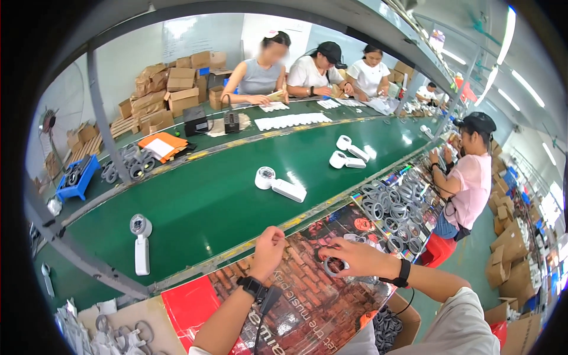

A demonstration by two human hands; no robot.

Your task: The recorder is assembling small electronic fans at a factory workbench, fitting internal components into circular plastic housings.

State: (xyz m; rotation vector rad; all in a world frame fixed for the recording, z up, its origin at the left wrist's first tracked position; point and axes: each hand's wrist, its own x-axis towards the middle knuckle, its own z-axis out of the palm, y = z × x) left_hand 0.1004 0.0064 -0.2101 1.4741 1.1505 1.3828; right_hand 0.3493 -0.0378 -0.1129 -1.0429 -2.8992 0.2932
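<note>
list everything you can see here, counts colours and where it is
handheld fans: four, white, lying on the green belt
grey rings: many, laid in rows on the bench to the right
printed mat: one, red and brick-patterned, under the hands
cardboard boxes: many, brown, stacked beyond the belt at left
blue crate: one, far left
co-workers: several, seated along both sides of the belt
left hand: fist closed, near the belt's edge, black wristband
right hand: holds one grey ring over the mat

4 white handheld fans (pixel 280 184) on the green belt (pixel 213 201), 5 co-workers (pixel 467 177)
</note>
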